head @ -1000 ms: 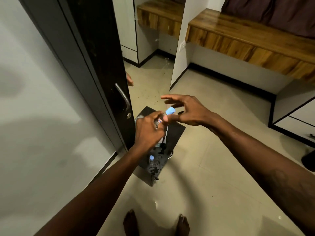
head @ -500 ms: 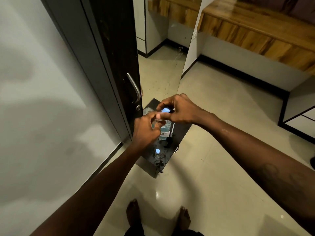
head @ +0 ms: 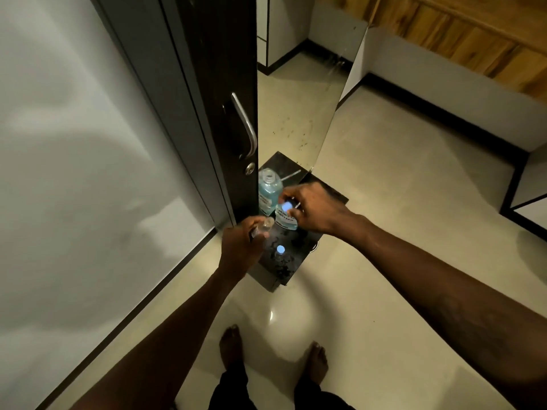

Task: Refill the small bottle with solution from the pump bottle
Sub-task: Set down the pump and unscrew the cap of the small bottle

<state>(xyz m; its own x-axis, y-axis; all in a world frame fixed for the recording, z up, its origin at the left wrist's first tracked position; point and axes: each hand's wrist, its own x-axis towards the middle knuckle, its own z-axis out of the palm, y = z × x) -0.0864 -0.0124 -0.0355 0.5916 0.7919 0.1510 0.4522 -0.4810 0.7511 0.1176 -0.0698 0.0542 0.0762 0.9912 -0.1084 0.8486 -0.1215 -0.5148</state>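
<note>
While the small bottle [head: 264, 225] stands uncapped in the left hand [head: 240, 250], the step in hand is judged to be setting the light-blue cap [head: 286, 207] aside and bringing up the solution.

Item 1, small bottle: clear, narrow, open mouth upward, tilted slightly; left fingers wrapped shut around its body, just above the dark stand [head: 291, 232]. Advice: keep it upright and steady, mouth close under the source, to avoid spills onto the glossy floor [head: 384, 202].

Item 2, cap: pinched between the fingertips of the right hand [head: 313, 210], directly over the large bottle.

Item 3, large bottle [head: 284, 221]: pale blue liquid, white label, on the stand against the mirror [head: 296, 119]; its reflection shows an open neck. No pump head can be made out.

Item 4, second small capped bottle [head: 280, 251]: upright on the stand, near the left hand.
</note>
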